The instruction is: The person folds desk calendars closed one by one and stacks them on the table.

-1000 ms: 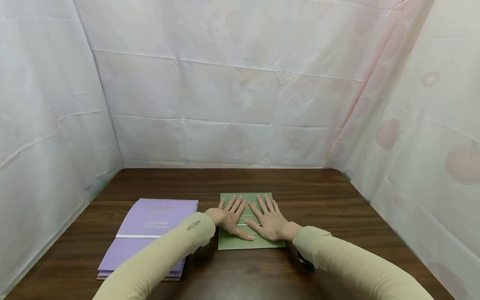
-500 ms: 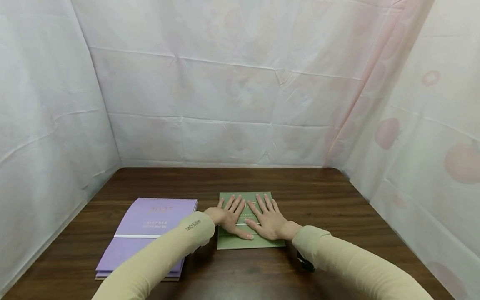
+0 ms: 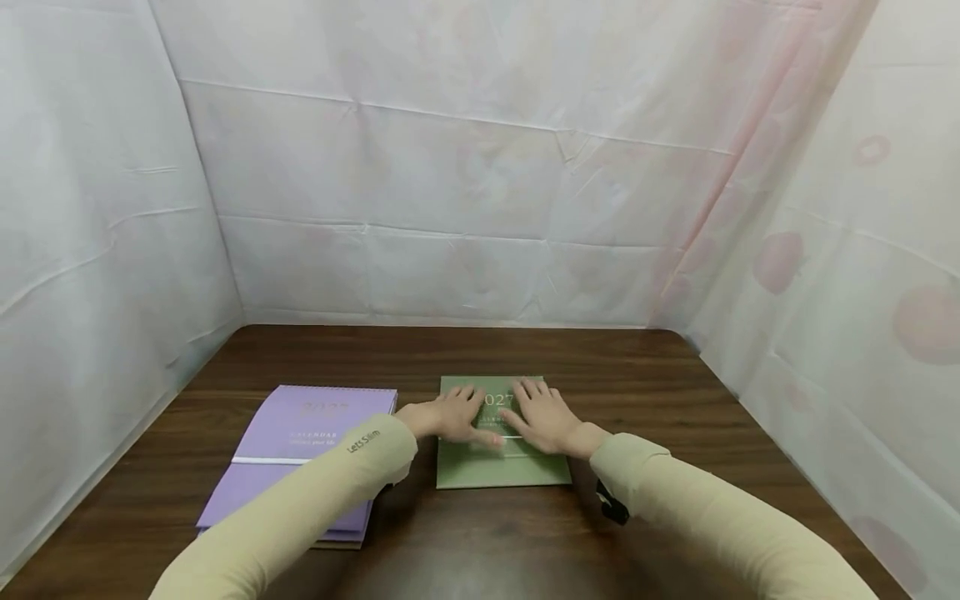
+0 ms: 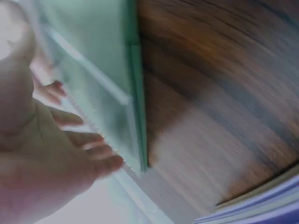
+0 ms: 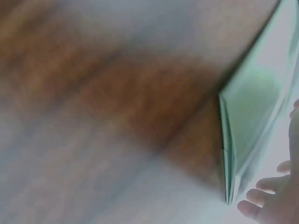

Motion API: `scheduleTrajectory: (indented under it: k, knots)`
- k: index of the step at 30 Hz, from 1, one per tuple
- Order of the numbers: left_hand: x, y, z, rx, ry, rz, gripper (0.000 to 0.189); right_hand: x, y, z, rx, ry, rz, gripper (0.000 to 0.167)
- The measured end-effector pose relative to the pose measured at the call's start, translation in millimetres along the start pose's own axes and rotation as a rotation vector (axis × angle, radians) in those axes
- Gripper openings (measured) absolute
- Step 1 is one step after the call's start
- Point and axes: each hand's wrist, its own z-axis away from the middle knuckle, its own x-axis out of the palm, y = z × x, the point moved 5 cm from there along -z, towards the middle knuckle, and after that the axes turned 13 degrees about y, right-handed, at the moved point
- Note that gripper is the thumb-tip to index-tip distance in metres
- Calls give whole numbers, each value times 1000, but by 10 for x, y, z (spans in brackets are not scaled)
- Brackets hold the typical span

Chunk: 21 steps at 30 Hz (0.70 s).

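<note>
A green 2027 calendar (image 3: 495, 472) lies flat on the table, a white band across its cover. Over its left upper part is my left hand (image 3: 452, 417), fingers loosely bent and blurred. My right hand (image 3: 551, 421) is over the right upper part, thumb pointing inward. In the left wrist view, the fingers (image 4: 84, 140) show beside the spiral-bound edge of the green calendar (image 4: 93, 28). The right wrist view has the fingers (image 5: 261, 196) just off the cover. Neither hand grips anything. Whether any fingertip still touches the cover is hard to tell.
To the left, a purple 2027 calendar (image 3: 258, 487) with a white band lies on the dark wooden table (image 3: 600, 358); my left sleeve passes over part of it. Pale curtains (image 3: 450, 167) enclose the back and sides.
Both hands, earlier spread flat on the green calendar, have risen from it with their fingers bending. My left hand has shifted slightly left. More of the cover print shows; the head view has tilted slightly.
</note>
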Motion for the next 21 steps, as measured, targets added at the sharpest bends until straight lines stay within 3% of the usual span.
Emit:
scheduleTrajectory:
  k: [3,7,9,14,17,21]
  knots:
    - [-116,-45,-9,-127,82,123,83,-125,44,-58,53,122,-2,59]
    - [-178,-170,17,-363,152,364,73,-208,158,-91,274,155,-85,48]
    - [-168,-226,28,-469,155,513,76,-236,227,-74,395,121,-143,45]
    - [-122,-284,8,-637,132,789,74,-319,336,-10,603,17,-327,39]
    - [-103,-299,-7,-710,127,853,73,-344,368,10,723,-43,-487,37]
    - [-82,-342,-40,-784,139,875,73,-348,391,27,847,-109,-632,53]
